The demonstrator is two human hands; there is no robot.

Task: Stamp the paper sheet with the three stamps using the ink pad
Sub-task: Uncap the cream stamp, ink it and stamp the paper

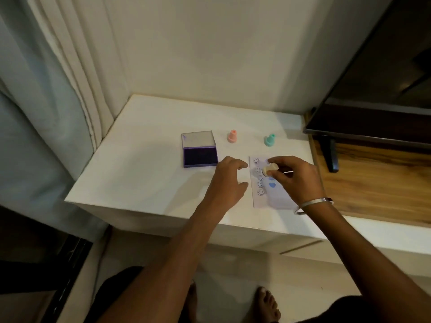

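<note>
The paper sheet [275,199] at centre right of the bench [140,164] already carries smileys and hearts; the right hand [296,178] pinches a cream stamp [269,170] above it, probably the third; the left hand [227,180] hovers loosely spread; the pink stamp [232,136] and green stamp [269,140] stand behind, beside the open ink pad [200,156].

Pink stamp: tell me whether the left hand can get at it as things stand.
Probably yes. The left hand holds nothing and hovers beside the paper sheet. The pink stamp stands upright just beyond it, with bare table between them; the ink pad sits off to the side.
</note>
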